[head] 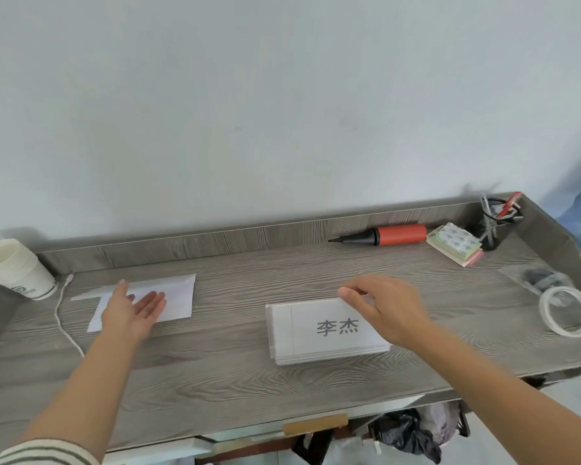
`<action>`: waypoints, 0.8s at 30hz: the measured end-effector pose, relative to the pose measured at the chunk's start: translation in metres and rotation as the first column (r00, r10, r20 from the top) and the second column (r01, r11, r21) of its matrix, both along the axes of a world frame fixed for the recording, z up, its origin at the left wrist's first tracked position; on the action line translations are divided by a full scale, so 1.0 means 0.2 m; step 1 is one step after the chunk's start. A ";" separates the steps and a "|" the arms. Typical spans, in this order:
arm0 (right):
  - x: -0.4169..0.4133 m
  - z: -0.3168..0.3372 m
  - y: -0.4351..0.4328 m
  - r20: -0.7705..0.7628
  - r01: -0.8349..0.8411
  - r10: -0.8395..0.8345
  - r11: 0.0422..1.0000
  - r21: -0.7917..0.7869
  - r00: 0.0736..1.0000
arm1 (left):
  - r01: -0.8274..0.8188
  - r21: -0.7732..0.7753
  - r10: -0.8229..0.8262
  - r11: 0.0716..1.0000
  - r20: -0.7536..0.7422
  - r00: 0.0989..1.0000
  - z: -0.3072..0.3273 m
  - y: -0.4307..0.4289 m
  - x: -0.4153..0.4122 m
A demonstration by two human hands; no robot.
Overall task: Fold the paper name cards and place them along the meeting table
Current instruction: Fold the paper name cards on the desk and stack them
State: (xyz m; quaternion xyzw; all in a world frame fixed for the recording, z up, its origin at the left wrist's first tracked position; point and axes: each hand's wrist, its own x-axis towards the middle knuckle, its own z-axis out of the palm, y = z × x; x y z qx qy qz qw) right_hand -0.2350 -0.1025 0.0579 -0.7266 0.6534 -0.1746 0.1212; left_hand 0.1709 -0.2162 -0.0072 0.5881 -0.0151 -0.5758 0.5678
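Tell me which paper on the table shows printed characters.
The top sheet of the stack pinched by the right hand; the folded paper by the left hand looks blank.

table point(235, 374): grey wood-grain worktop, raised lip along back and right edges
back-left corner: paper cup stack point(14, 268), lying tilted
left side: white cable point(62, 317) running from back edge toward front; folded paper point(178, 297) just right of it, flat
centre-right: name card stack point(302, 333), flat, top card printed with two dark characters
back edge, right half: orange-black pump point(393, 234) lying along lip; sticker pad point(455, 245) beside it
back-right corner: black pen holder point(493, 226), upright
right edge: clear plastic bag point(544, 278), tape roll point(565, 331) touching its front
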 end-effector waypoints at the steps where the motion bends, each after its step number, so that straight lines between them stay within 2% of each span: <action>1: 0.01 0.01 0.00 -0.004 0.020 -0.020 1.000 0.001 1.000 | 0.009 0.015 -0.009 1.000 0.003 1.000 -0.01 -0.03 0.03; 4: 0.03 0.02 0.01 0.002 0.045 -0.045 0.999 -0.019 0.999 | 0.019 0.046 -0.021 0.999 0.041 0.999 -0.01 -0.09 0.09; 7: 0.04 0.03 0.01 0.023 0.074 -0.075 0.997 0.014 0.997 | 0.041 0.010 -0.041 0.999 0.005 0.999 0.05 -0.06 0.07; 10: 0.05 0.06 0.00 0.065 0.122 -0.126 0.991 0.060 0.990 | 0.084 -0.124 -0.092 0.989 -0.060 0.994 0.21 0.04 -0.03; 12: 0.07 0.07 0.00 0.090 0.160 -0.156 0.987 -0.033 0.984 | 0.143 -0.239 -0.169 0.960 -0.091 0.981 0.35 0.13 -0.13; 14: 0.11 0.13 0.00 0.197 0.214 -0.191 0.971 -0.104 0.962 | 0.246 -0.323 -0.290 0.914 -0.096 0.952 0.47 0.22 -0.25; 16: 0.16 0.20 0.00 0.417 0.238 -0.195 0.970 -0.054 0.888 | 0.367 -0.401 -0.427 0.839 -0.069 0.902 0.55 0.31 -0.38; 19: 0.21 0.29 0.00 0.694 0.161 -0.167 0.984 0.075 0.700 | 0.500 -0.478 -0.585 0.722 -0.037 0.810 0.59 0.42 -0.58; 22: 0.18 0.30 0.02 0.838 0.164 -0.203 0.977 0.138 0.506 | 0.588 -0.488 -0.678 0.645 -0.012 0.735 0.58 0.50 -0.75; 24: 0.13 0.28 0.04 0.880 0.187 -0.211 0.972 0.143 0.425 | 0.638 -0.470 -0.712 0.610 0.028 0.701 0.56 0.53 -0.83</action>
